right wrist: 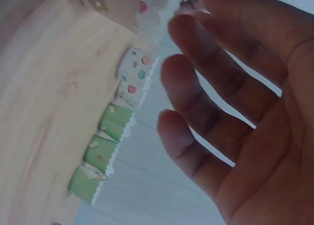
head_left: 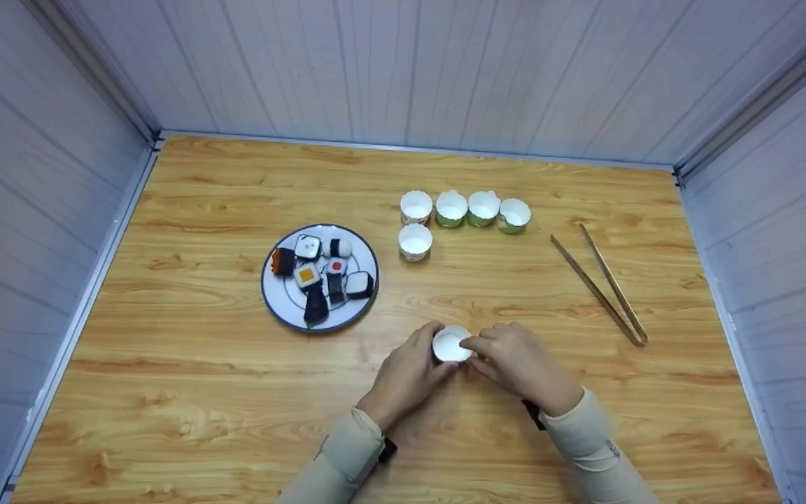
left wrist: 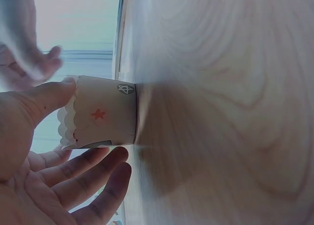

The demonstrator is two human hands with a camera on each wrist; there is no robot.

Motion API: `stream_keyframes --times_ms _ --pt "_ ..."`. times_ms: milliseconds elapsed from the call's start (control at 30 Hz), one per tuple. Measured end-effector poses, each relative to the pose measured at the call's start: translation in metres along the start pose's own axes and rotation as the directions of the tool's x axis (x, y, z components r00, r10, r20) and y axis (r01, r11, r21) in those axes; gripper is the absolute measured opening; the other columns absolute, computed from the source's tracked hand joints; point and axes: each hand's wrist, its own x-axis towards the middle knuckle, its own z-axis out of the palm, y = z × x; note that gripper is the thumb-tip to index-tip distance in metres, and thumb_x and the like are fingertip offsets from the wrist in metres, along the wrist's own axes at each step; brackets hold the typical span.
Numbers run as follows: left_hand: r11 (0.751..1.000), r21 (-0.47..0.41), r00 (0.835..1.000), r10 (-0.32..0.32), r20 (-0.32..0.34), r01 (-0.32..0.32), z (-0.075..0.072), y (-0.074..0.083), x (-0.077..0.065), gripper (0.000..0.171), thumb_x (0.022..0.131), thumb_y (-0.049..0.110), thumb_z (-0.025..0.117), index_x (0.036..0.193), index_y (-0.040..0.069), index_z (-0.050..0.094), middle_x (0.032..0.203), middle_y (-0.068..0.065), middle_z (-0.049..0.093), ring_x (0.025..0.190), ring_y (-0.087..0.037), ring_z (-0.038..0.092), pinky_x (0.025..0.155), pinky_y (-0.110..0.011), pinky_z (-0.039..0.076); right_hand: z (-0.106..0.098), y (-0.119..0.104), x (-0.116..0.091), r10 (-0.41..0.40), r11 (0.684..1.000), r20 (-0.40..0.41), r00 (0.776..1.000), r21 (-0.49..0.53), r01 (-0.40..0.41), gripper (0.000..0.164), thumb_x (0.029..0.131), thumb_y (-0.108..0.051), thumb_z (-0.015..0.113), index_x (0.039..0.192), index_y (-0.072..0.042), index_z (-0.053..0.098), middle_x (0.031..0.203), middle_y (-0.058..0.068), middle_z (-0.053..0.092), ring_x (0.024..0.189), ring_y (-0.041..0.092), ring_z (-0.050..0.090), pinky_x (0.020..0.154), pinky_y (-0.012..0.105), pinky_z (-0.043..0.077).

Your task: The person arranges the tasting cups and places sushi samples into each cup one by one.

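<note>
A white paper baking cup (head_left: 449,344) with a scalloped rim and small printed figures stands upright on the wooden table, in front of the person. My left hand (head_left: 408,371) holds it from the left, the thumb at the rim and the fingers round the far side. In the left wrist view the cup (left wrist: 103,110) shows a red star. At the cup's right side is my right hand (head_left: 518,364), its index finger over the rim. The right wrist view shows this hand (right wrist: 235,97) with loosely bent, spread fingers; whether a fingertip touches the rim, I cannot tell.
A blue-rimmed plate (head_left: 273,301) of sushi-shaped pieces sits to the left. Behind the hands stand a white patterned cup (head_left: 415,241), another (head_left: 416,208) and several green cups (head_left: 451,208) in a row. Open metal tongs (head_left: 602,290) lie to the right. Pale panels (head_left: 403,70) enclose the table.
</note>
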Motion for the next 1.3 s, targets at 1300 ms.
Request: stream_keyframes --times_ms 1300 --pt "1.000 -0.030 1.000 -0.003 0.010 0.003 0.001 -0.001 0.001 0.060 0.092 0.030 0.075 0.140 0.007 0.047 0.132 -0.010 0.058 0.118 -0.022 0.059 0.094 -0.040 0.051 0.031 0.008 -0.008 -0.100 0.995 -0.082 0.992 -0.021 0.099 0.009 0.080 -0.018 0.085 0.080 -0.018 0.076 0.075 -0.006 0.063 0.064 0.017 0.044 0.058 0.032 0.041"
